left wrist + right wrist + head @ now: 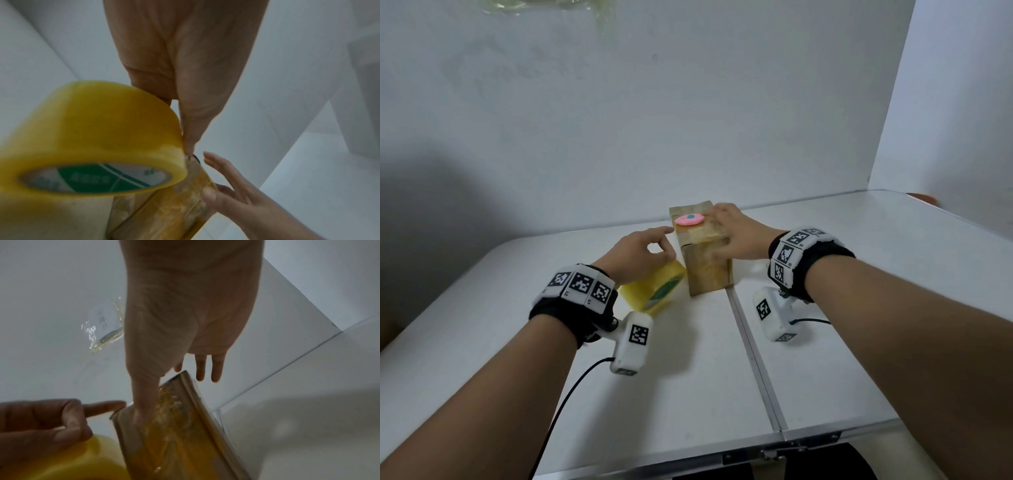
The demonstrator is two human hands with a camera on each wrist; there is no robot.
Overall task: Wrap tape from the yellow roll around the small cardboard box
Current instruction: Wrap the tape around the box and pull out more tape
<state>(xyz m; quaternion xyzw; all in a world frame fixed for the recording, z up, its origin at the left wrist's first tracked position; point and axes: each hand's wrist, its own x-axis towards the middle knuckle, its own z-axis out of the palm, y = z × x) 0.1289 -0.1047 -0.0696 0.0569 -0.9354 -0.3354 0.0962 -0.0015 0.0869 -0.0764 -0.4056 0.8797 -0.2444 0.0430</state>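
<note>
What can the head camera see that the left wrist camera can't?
Only the head view shows the pink oval piece lying on top of the small cardboard box, the marker wristbands and the white table.

Only the left wrist view shows the green and white label inside the yellow tape roll and the left hand's fingertips close up at the roll's edge.

Both show the roll beside the box, the left hand and the right hand against the box.

The tape roll [654, 289] is partly hidden under the left hand [638, 251], and its core label [96, 177] is too blurred to read. Beside the roll, the box [705, 253] hides the right hand's [736, 236] fingertips.
</note>
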